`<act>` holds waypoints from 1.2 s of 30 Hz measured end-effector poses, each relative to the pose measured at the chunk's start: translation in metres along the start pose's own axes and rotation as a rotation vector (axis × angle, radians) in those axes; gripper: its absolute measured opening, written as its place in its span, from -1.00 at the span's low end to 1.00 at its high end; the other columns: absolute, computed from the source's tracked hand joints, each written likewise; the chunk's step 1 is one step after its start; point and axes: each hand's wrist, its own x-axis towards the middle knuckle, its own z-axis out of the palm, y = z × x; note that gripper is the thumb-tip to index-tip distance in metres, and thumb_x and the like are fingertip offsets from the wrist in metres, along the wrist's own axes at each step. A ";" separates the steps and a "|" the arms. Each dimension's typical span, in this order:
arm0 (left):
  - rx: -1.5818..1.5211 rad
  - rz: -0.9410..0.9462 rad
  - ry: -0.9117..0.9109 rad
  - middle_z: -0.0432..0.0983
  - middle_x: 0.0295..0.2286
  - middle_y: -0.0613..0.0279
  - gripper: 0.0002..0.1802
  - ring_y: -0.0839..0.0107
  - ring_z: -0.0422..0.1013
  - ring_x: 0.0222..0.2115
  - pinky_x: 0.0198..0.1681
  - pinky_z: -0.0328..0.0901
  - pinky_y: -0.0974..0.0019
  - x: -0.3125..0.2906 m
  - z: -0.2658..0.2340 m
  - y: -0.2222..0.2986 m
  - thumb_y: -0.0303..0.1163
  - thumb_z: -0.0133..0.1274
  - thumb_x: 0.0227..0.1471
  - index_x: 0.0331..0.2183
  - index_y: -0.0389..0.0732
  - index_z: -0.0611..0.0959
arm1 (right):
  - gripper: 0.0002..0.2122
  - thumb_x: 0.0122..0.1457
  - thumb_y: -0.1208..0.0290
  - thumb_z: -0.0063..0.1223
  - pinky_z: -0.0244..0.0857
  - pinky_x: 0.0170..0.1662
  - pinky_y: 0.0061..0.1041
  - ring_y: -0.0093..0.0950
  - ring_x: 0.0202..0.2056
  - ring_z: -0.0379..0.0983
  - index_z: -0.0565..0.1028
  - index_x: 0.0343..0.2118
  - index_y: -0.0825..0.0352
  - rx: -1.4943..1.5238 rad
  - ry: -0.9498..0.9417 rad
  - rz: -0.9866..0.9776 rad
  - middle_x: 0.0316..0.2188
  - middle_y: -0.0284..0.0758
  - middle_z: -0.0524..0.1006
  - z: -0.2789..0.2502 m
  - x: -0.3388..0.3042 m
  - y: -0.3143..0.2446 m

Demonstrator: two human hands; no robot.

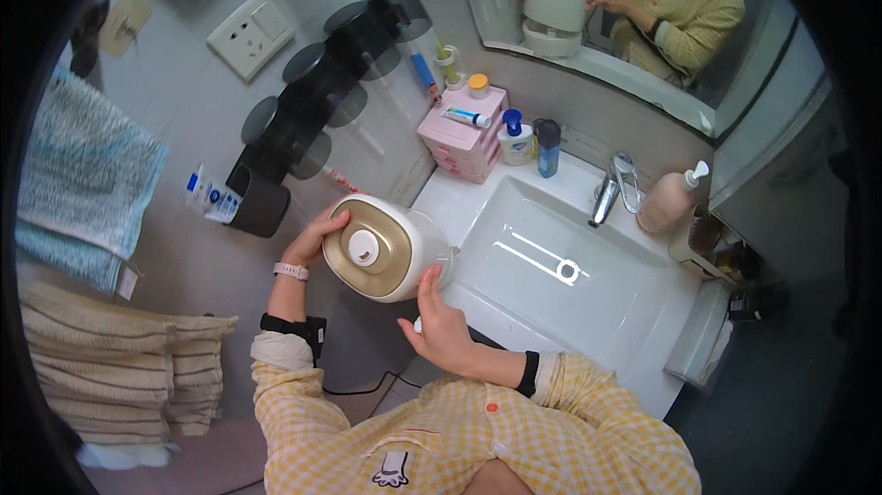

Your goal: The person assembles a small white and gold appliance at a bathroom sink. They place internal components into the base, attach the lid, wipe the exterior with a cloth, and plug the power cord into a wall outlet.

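Observation:
A white humidifier (407, 238) with a gold top and a round white nozzle (364, 248) stands tilted at the left end of the washbasin counter. My left hand (315, 236) is closed round its left side, with the thumb on the gold top. My right hand (441, 334) is at its near right side, fingers stretched up and fingertips at the white wall, thumb spread away. A small white bit (418, 324) shows by that thumb; I cannot make out what it is. In the mirror (602, 63), a white base shows below the upper tank.
The white basin (560, 256) with its chrome faucet (606, 196) lies to the right. Behind stand a pink drawer box (459, 132), small bottles (517, 141) and a pink pump bottle (668, 201). Dark cups (285, 132) line the wall; towels (87, 164) hang left. A black cord (367, 391) runs below.

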 end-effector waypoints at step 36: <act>-0.043 -0.092 -0.081 0.42 -0.05 0.05 -0.30 0.32 0.38 -0.04 0.05 0.27 0.31 0.052 0.019 0.003 -0.06 0.04 0.07 0.08 -0.39 0.35 | -0.14 0.03 0.24 0.19 0.38 -0.55 -0.42 -0.07 -0.53 0.48 -0.10 0.19 0.67 0.084 -0.016 0.217 0.11 0.46 -0.02 0.006 -0.011 -0.024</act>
